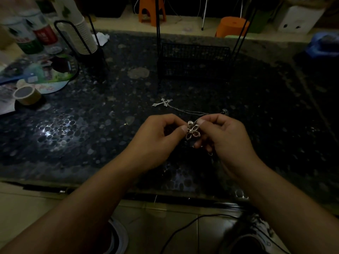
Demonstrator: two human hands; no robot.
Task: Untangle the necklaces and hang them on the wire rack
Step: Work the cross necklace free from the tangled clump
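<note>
Both bare forearms reach in from the lower corners and converge toward the middle of the view. The left hand point(161, 132) has its fingers curled inward, the thumb extended toward the right with its nail showing at the tip. The right hand point(220, 132) faces it, fingers curled, thumb and forefinger closed in a pinching grip, the lower fingers tucked beneath. The two thumbs sit near each other, both wrists slightly raised and bent inward.

Glossy pebble-patterned table point(77, 129), shiny metal flower pendant point(192, 132), matt black wire rack point(194, 59)
</note>
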